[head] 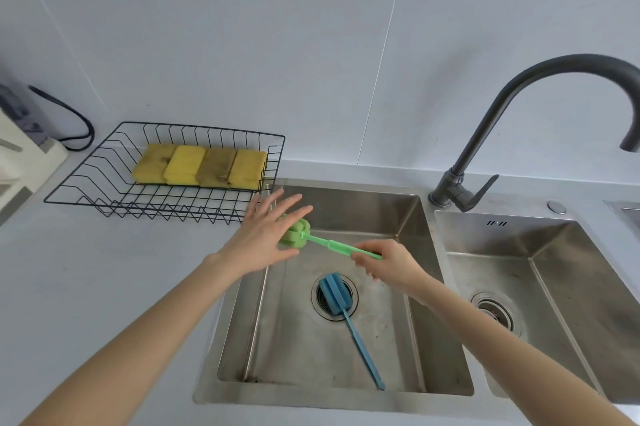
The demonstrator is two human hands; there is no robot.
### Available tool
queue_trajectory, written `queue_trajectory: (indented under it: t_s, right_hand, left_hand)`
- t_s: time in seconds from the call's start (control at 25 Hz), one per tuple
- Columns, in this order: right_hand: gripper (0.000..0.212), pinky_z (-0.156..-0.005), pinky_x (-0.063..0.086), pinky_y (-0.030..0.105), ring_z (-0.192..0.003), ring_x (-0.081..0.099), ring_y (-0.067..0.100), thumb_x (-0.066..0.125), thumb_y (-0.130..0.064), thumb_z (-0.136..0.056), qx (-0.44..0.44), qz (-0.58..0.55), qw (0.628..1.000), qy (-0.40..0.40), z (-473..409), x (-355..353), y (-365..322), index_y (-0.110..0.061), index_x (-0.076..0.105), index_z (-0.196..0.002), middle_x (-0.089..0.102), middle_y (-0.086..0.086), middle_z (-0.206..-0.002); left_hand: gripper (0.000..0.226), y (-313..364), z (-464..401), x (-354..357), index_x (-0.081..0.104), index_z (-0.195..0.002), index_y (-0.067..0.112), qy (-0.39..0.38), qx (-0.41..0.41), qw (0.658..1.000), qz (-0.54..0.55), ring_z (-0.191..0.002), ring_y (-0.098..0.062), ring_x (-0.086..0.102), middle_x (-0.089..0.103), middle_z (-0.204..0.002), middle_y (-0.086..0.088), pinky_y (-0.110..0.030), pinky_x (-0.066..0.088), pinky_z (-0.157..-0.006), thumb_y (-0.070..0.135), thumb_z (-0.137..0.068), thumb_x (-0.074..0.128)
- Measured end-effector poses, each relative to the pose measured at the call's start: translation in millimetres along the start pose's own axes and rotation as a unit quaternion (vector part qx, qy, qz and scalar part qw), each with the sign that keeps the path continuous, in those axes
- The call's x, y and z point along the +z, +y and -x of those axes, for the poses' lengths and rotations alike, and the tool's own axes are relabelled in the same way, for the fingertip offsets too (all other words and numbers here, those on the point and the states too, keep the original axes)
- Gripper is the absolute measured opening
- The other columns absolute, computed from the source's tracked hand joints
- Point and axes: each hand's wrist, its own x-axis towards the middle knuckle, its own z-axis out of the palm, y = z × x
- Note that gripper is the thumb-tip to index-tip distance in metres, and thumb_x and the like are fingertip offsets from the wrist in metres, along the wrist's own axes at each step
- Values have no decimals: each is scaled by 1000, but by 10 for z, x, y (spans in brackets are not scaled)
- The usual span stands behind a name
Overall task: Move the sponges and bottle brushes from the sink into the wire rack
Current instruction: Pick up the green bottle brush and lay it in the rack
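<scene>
My right hand (pixel 386 264) grips the handle of a green bottle brush (pixel 325 243) held level above the left sink basin (pixel 408 218). Its green foam head (pixel 300 235) points left and touches the spread fingers of my left hand (pixel 265 237), which is open. A blue bottle brush (pixel 341 301) lies in the basin, its foam head over the drain and its handle reaching toward the front. Several yellow sponges (pixel 201 166) lie side by side at the back of the black wire rack (pixel 104 183) on the counter to the left.
A dark curved faucet (pixel 512 107) stands behind the divider between the two basins. A second basin (pixel 554 270) lies to the right. A white appliance with a black cord (pixel 74 121) sits at the far left. The front half of the rack holds nothing.
</scene>
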Motion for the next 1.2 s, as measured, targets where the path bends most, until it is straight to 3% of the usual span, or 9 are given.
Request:
queue_trajectory:
  t_s: [0.2,0.44,0.56,0.72,1.08,1.2]
  right_hand:
    - [25,-54,43,10,-54,50,2,51,-21,-93,-13,-16,1000,-13,80,-204,-59,-8,65,-109,54,-10,-66]
    - [24,-54,47,9,-45,55,-10,53,-18,-92,-17,-57,998,-9,105,-357,-74,-7,64,-110,58,-8,-66]
    - [22,-56,55,11,-53,62,-9,56,-12,-90,-12,-158,987,26,52,-453,-113,-3,63,-109,64,-2,-73]
    - [11,-57,57,12,-56,67,-3,56,-7,-89,4,-315,945,88,-108,-549,-264,-6,64,-97,65,4,-76]
    - [16,-58,55,9,-54,67,-6,46,-9,-95,7,-359,929,90,-765,-416,-780,-8,60,-102,65,1,-81]
    - [19,-57,55,9,-63,66,-1,45,-10,-95,16,-341,936,85,-1029,-322,-894,-7,61,-104,64,3,-84]
  left_hand:
    - [72,0,18,52,20,-143,26,-12,6,999,41,-144,-23,9,18,-155,1,-44,0,-117,33,-83,59]
    - [49,62,-45,4,50,-127,17,103,40,992,56,-123,-27,46,55,-130,-6,-42,31,-107,20,-80,63]
    - [46,-13,-81,-117,53,-124,17,129,27,990,54,-121,-26,48,57,-128,-4,-41,32,-104,21,-80,64]
    - [47,-187,-112,-286,49,-127,20,132,-22,988,75,-122,-25,46,55,-131,-1,-41,34,-102,24,-82,62]
    - [51,-755,-185,-463,46,-130,20,90,-123,985,83,-117,-25,50,55,-130,-5,-37,42,-92,33,-83,60]
    - [50,-947,-259,-419,48,-128,21,74,-159,981,82,-115,-26,51,58,-127,-5,-40,45,-88,35,-82,60]
